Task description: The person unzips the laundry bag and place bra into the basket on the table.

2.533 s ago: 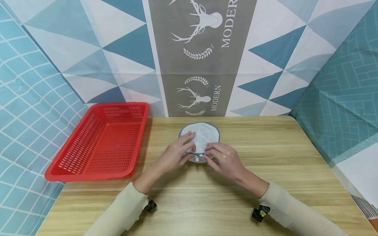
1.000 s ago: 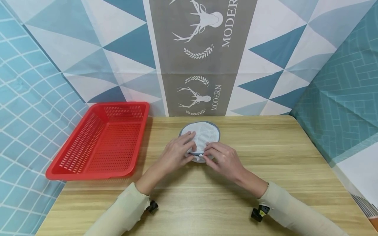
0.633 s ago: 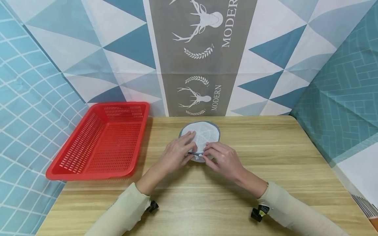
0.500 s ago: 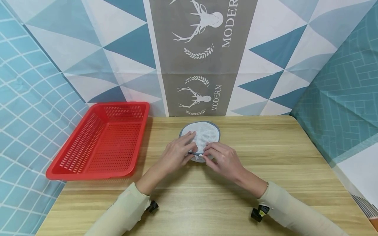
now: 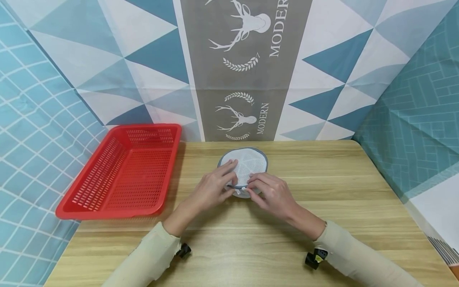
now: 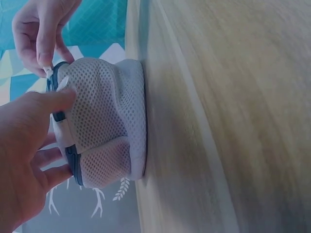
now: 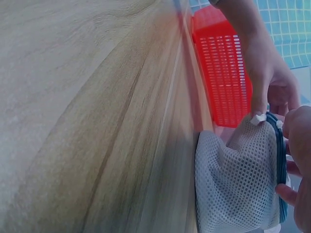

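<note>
A white mesh laundry bag (image 5: 251, 163) with grey-blue trim stands on the table, its round top facing up. Along its near upper edge runs a dark blue zipper (image 7: 281, 162). My left hand (image 5: 214, 186) grips the bag at this edge, thumb on the mesh side and fingers over the top, by a small white tag (image 7: 258, 118). At the right part of the zipper, my right hand (image 5: 274, 194) pinches the white zipper pull (image 6: 48, 72) between thumb and fingers. The fingers partly cover the pull, so how far the zipper is drawn cannot be told.
To the left stands a red plastic basket (image 5: 163, 195) with perforated walls and nothing visible inside. The wood-grain table (image 5: 244, 247) reaches back to a patterned wall covering (image 5: 233, 79). Hanging cloth borders both sides.
Both hands keep almost the same place and grip on the bag. Only the small white tag by the left thumb has shifted slightly.
</note>
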The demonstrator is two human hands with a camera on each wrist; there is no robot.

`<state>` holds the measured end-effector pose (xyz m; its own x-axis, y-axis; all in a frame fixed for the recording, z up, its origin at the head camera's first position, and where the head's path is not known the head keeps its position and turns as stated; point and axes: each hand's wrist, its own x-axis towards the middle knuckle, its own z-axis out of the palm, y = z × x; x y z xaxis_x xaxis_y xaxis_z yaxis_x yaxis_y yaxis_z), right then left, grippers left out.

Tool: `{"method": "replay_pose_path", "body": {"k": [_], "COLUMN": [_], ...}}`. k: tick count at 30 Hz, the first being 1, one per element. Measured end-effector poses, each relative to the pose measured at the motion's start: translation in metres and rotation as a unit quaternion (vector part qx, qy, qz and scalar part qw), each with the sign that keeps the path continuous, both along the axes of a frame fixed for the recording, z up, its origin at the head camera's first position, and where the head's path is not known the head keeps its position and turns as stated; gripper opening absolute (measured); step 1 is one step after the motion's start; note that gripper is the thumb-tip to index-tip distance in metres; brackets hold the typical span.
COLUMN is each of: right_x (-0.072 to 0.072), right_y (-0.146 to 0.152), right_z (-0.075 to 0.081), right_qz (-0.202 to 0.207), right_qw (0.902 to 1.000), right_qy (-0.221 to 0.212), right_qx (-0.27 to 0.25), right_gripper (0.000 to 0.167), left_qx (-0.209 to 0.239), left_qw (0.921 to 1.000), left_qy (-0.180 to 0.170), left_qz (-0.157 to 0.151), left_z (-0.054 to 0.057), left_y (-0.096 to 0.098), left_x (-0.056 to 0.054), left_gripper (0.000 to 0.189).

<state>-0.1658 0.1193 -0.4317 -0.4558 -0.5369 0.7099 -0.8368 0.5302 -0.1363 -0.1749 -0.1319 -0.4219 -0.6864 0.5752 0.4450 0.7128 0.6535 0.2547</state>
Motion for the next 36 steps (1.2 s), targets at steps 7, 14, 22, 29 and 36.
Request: {"method": "replay_pose_path", "body": {"k": [7, 14, 22, 29, 36], "right_x": [0.0007, 0.0019, 0.0, -0.0008, 0.0005], "right_y": [-0.0004, -0.0015, -0.001, 0.0, -0.0003], "right_z": [0.0005, 0.0015, -0.0018, -0.0049, -0.003], "right_qz": [-0.001, -0.002, 0.011, 0.018, 0.019], "right_qw": [1.0, 1.0, 0.9999, 0.9997, 0.9997], "right_qy": [0.004, 0.002, 0.01, 0.016, 0.014], "right_qx": [-0.006, -0.002, -0.008, -0.006, -0.007], "right_gripper": [0.014, 0.013, 0.011, 0.011, 0.011], "left_qx": [0.015, 0.009, -0.001, -0.005, 0.0], "left_qw": [0.9986, 0.9998, 0.9999, 0.9997, 0.9997], "left_qy": [-0.05, -0.019, 0.005, -0.006, -0.011], "left_qz": [-0.004, -0.001, -0.011, -0.022, -0.02], "left_z": [0.0015, -0.0004, -0.0022, -0.0016, -0.0016], "left_y": [-0.0002, 0.0019, 0.0006, -0.0016, -0.0021], "left_x": [0.0016, 0.0006, 0.0019, 0.0028, 0.0017], "left_gripper": [0.038, 0.029, 0.026, 0.024, 0.025]}}
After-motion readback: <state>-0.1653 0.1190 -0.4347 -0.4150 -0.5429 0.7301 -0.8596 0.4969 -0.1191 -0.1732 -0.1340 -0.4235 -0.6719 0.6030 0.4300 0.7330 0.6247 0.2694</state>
